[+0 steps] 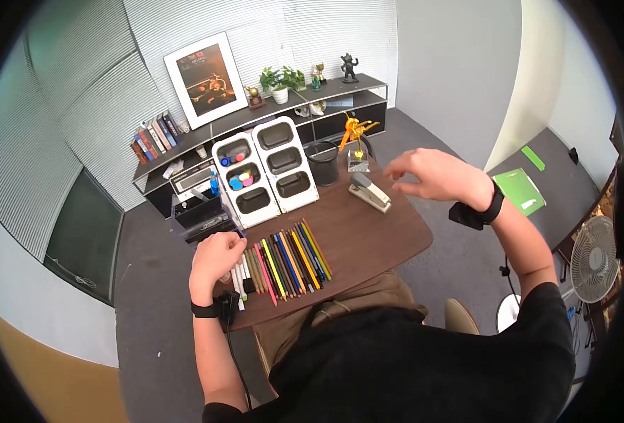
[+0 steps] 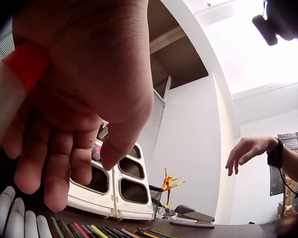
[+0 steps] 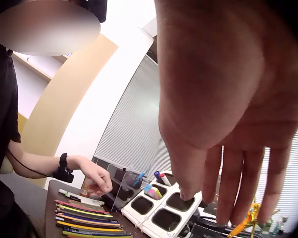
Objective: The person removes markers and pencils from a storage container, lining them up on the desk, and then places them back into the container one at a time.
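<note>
Above the left end of a row of colored pencils (image 1: 294,261), my left hand (image 1: 217,261) hangs with fingers loosely bent. White-barrelled markers (image 1: 239,285) lie beneath it. A pale container with a red-orange band (image 2: 27,67) stands close by the palm in the left wrist view, outside the fingers' grip. On the other side, my right hand (image 1: 442,175) hovers in the air with relaxed fingers and nothing in them. The grey stapler (image 1: 370,193) on the brown table (image 1: 368,247) is nearest to it.
Behind the pencils stands a white tray rack (image 1: 266,169) with erasers in its left column. A clear organizer (image 1: 203,218) is left of it. A black mesh pen cup (image 1: 324,166) and an orange figurine (image 1: 356,134) stand at the back. A low shelf (image 1: 220,127) lies beyond.
</note>
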### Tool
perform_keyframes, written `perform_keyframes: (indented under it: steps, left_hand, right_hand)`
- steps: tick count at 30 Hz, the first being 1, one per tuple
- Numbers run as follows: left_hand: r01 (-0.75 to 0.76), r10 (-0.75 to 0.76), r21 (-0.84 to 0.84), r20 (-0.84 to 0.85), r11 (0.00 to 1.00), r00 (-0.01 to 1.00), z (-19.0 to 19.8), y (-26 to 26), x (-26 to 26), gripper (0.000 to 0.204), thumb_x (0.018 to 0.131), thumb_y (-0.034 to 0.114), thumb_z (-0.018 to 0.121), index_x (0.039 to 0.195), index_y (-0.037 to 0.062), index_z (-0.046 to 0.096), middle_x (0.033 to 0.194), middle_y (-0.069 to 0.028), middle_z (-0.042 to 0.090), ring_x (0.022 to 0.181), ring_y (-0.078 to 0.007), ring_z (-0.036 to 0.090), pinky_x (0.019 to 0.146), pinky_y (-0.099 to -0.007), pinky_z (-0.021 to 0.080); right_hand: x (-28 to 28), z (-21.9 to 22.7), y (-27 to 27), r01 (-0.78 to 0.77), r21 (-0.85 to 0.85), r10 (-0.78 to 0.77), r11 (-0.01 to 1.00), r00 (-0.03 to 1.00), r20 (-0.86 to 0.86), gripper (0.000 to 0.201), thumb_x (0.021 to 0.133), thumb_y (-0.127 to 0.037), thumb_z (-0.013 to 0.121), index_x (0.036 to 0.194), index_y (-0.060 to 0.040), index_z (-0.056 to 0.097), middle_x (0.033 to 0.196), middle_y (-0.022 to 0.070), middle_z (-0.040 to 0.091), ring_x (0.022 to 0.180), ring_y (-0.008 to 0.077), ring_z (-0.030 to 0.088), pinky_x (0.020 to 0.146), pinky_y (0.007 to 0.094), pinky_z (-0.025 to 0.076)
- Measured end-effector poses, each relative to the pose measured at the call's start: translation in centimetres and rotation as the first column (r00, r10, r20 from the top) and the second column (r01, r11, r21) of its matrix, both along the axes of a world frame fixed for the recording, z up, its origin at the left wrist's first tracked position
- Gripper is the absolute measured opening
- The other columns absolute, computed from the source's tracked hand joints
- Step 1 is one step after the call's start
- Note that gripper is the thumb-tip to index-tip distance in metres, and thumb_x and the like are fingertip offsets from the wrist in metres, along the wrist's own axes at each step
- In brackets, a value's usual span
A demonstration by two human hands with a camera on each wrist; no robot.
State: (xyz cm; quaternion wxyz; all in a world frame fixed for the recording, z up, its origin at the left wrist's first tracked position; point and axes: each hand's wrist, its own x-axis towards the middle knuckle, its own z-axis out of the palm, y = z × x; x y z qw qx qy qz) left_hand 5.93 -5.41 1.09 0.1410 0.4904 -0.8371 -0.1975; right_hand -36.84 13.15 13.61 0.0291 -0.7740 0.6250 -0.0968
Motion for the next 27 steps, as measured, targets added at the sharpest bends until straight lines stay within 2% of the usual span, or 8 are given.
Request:
perform_keyframes:
  steps: [5, 12, 15, 18, 19, 21, 23, 27]
  left_hand:
    - [-0.002, 0.002, 0.014, -0.011, 1.000, 1.000, -0.2, -0.2, 0.0, 0.038, 0.101, 0.037, 0.064, 0.082, 0.0063, 0.077, 0.071, -0.0073, 0.077, 0.070, -0.0281, 0.077, 0.074, -0.0413, 0.060]
    - [-0.006, 0.006, 0.012, -0.009, 1.000, 1.000, 0.1, 0.1, 0.0, 0.035, 0.099, 0.035, 0.066, 0.083, 0.0061, 0.078, 0.070, -0.0080, 0.076, 0.070, -0.0290, 0.077, 0.074, -0.0422, 0.060]
    - [-0.001, 0.001, 0.006, -0.005, 1.000, 1.000, 0.2, 0.2, 0.1, 0.035, 0.098, 0.035, 0.066, 0.083, 0.0060, 0.078, 0.070, -0.0079, 0.076, 0.069, -0.0290, 0.077, 0.074, -0.0422, 0.060]
    - [0.007, -0.007, -0.029, -0.009, 1.000, 1.000, 0.0, 0.2, 0.0, 0.038, 0.099, 0.036, 0.065, 0.081, 0.0048, 0.076, 0.069, -0.0071, 0.075, 0.067, -0.0254, 0.076, 0.070, -0.0395, 0.059]
    - [0.016, -0.016, -0.040, -0.006, 0.999, 1.000, -0.1, 0.0, 0.1, 0.040, 0.100, 0.036, 0.064, 0.079, 0.0040, 0.075, 0.068, -0.0059, 0.075, 0.064, -0.0214, 0.076, 0.067, -0.0368, 0.058]
    - [0.007, -0.007, -0.045, 0.008, 0.999, 1.000, -0.5, -0.2, 0.3, 0.039, 0.100, 0.036, 0.064, 0.080, 0.0045, 0.075, 0.069, -0.0060, 0.076, 0.065, -0.0231, 0.076, 0.068, -0.0376, 0.058]
    - [0.033, -0.031, -0.099, 0.023, 0.995, 0.999, -0.8, -0.2, 0.4, 0.039, 0.100, 0.036, 0.064, 0.080, 0.0049, 0.075, 0.070, -0.0063, 0.076, 0.066, -0.0250, 0.076, 0.069, -0.0386, 0.059]
    - [0.036, -0.032, -0.113, 0.039, 0.993, 0.999, -0.9, -0.3, 0.4, 0.038, 0.100, 0.037, 0.063, 0.083, 0.0054, 0.077, 0.071, -0.0070, 0.077, 0.069, -0.0258, 0.077, 0.071, -0.0394, 0.060]
  right_hand:
    - [-0.5, -2.9, 2.5, 0.040, 0.020, -0.041, 0.999, 0.999, 0.014, 0.033, 0.098, -0.020, 0.076, 0.126, -0.0020, 0.076, 0.119, 0.0209, 0.079, 0.109, 0.0403, 0.075, 0.095, 0.0476, 0.061]
    - [2.2, -8.9, 1.6, 0.077, -0.083, -0.047, 0.994, 0.945, 0.323, 0.034, 0.099, -0.014, 0.077, 0.131, -0.0021, 0.074, 0.118, 0.0185, 0.078, 0.106, 0.0362, 0.076, 0.091, 0.0432, 0.062]
    - [3.4, -10.5, -1.0, 0.067, -0.127, 0.012, 0.990, 0.843, 0.537, 0.036, 0.102, -0.013, 0.075, 0.136, -0.0034, 0.072, 0.123, 0.0166, 0.077, 0.110, 0.0320, 0.075, 0.094, 0.0415, 0.062]
    - [4.5, -11.0, -3.7, -0.119, -0.071, 0.130, 0.990, 0.636, 0.761, 0.045, 0.104, -0.014, 0.075, 0.148, -0.0057, 0.066, 0.149, 0.0157, 0.065, 0.130, 0.0315, 0.066, 0.108, 0.0425, 0.056]
    - [5.1, -11.0, -4.2, -0.129, -0.076, 0.141, 0.989, 0.636, 0.758, 0.045, 0.104, -0.014, 0.075, 0.148, -0.0057, 0.066, 0.149, 0.0157, 0.065, 0.130, 0.0315, 0.066, 0.108, 0.0425, 0.056]
    - [6.6, -11.6, -4.6, -0.081, -0.280, 0.217, 0.957, 0.839, 0.498, 0.052, 0.103, -0.016, 0.076, 0.152, -0.0060, 0.062, 0.156, 0.0164, 0.060, 0.141, 0.0343, 0.058, 0.119, 0.0460, 0.048]
    - [7.4, -12.9, -4.6, -0.074, -0.285, 0.182, 0.956, 0.910, 0.374, 0.069, 0.101, -0.020, 0.079, 0.162, -0.0050, 0.051, 0.166, 0.0222, 0.049, 0.159, 0.0403, 0.040, 0.131, 0.0501, 0.035]
    - [8.5, -15.3, -4.0, -0.035, -0.303, 0.172, 0.953, 0.881, 0.441, 0.085, 0.102, -0.024, 0.080, 0.171, -0.0016, 0.036, 0.174, 0.0244, 0.038, 0.164, 0.0428, 0.031, 0.133, 0.0520, 0.031]
